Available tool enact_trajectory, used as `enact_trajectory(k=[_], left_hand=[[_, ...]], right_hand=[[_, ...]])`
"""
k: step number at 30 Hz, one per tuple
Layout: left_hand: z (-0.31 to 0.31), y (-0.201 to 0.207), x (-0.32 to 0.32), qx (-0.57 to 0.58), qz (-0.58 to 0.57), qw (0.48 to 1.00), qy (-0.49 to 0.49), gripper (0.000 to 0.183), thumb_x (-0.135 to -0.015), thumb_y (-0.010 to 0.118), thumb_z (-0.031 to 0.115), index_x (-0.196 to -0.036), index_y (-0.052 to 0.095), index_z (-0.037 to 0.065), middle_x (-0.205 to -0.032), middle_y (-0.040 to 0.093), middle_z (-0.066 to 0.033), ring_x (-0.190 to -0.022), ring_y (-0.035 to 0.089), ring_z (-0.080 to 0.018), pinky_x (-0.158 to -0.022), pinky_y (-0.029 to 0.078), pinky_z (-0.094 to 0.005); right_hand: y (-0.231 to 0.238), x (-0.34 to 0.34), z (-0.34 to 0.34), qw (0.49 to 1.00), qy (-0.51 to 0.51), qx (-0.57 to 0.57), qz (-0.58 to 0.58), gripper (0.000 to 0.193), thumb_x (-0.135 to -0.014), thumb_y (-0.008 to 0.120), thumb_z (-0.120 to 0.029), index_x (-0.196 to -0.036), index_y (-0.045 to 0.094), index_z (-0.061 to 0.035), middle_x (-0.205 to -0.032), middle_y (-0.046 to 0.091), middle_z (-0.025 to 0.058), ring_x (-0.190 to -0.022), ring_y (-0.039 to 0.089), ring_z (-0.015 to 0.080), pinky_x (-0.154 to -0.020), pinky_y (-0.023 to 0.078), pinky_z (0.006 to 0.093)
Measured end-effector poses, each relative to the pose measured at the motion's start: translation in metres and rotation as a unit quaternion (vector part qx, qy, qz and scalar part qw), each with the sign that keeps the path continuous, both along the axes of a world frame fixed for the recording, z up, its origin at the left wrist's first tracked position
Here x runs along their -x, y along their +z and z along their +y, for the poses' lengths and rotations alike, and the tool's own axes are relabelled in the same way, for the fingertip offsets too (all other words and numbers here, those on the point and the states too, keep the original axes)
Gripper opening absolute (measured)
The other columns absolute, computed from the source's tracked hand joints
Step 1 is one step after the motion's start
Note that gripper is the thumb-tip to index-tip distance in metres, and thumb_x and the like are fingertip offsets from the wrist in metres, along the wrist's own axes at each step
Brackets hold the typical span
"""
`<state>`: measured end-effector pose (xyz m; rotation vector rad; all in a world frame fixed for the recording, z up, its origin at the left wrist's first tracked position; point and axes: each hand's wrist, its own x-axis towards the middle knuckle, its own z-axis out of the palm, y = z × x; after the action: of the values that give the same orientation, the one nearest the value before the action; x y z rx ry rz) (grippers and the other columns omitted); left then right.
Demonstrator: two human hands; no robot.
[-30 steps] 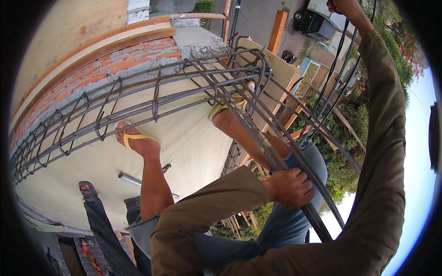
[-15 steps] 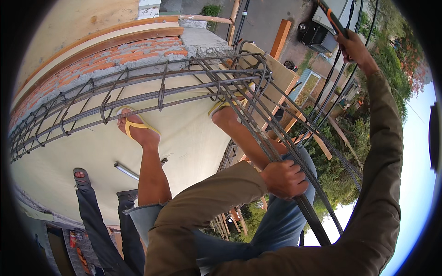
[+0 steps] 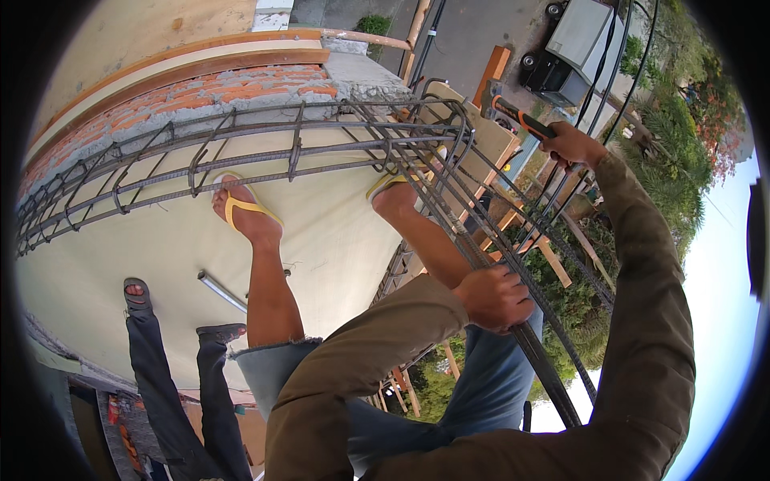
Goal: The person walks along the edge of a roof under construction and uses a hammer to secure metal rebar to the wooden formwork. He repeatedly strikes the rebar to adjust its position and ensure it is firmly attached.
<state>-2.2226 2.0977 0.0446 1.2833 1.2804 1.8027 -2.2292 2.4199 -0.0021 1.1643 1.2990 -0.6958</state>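
Hammer (image 3: 521, 119) slants lengthwise to upper left, head (image 3: 490, 95) foremost, in the right hand's (image 3: 573, 146) grasp; left hand (image 3: 496, 298) clenches a steel bar (image 3: 547, 373)

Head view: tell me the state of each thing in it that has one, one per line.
Left hand: closed around the bar
Right hand: closed around the hammer
Bar: gripped, slanting
Hammer: gripped by its handle
Rebar cage: assembled, uncovered
Bricks: exposed, unplastered
Sandals: worn
Jeans: worn, frayed edge showing
Tube: lying down
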Motion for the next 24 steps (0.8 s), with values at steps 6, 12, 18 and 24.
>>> enact_trajectory(k=[6,12,18,24], left_hand=[[-0.001,-0.001,-0.005,0.020,-0.012,0.999,0.026,0.025,-0.061,0.068,0.029,-0.064,0.048,0.015,-0.060,0.043,0.0019,-0.057,0.048,-0.0146,-0.049,0.037,-0.0312],[0.001,0.004,-0.002,0.014,0.010,1.000,0.010,0.027,-0.060,0.070,0.031,-0.067,0.050,0.015,-0.062,0.045,0.0021,-0.057,0.049,-0.0156,-0.052,0.041,-0.0317],[-0.002,0.003,-0.010,0.020,-0.009,1.000,-0.006,0.029,-0.054,0.073,0.030,-0.069,0.053,0.015,-0.064,0.048,0.0017,-0.061,0.052,-0.0174,-0.057,0.043,-0.0336],[-0.008,0.000,-0.010,0.033,-0.002,0.999,-0.017,0.028,-0.057,0.074,0.029,-0.072,0.054,0.017,-0.065,0.048,0.0022,-0.061,0.051,-0.0168,-0.057,0.042,-0.0330]], right_hand=[[0.030,0.137,0.057,0.892,0.120,-0.173,0.400,0.031,-0.096,0.056,-0.037,-0.088,0.052,-0.0066,-0.063,0.043,-0.0033,-0.050,0.047,0.0043,-0.043,0.041,0.0242],[-0.045,0.116,0.082,0.828,0.047,-0.341,0.443,0.025,-0.090,0.056,-0.029,-0.088,0.048,-0.0055,-0.066,0.050,0.0040,-0.049,0.049,0.0142,-0.042,0.042,0.0312],[-0.043,-0.022,-0.038,0.998,0.012,-0.036,0.054,0.025,-0.081,0.060,-0.015,-0.096,0.053,0.0039,-0.069,0.055,0.0101,-0.052,0.055,0.0186,-0.042,0.046,0.0364],[0.049,0.132,0.037,0.927,0.067,-0.111,0.352,0.025,-0.090,0.061,-0.028,-0.091,0.052,-0.0039,-0.069,0.049,-0.0013,-0.054,0.049,0.0070,-0.049,0.045,0.0261]])
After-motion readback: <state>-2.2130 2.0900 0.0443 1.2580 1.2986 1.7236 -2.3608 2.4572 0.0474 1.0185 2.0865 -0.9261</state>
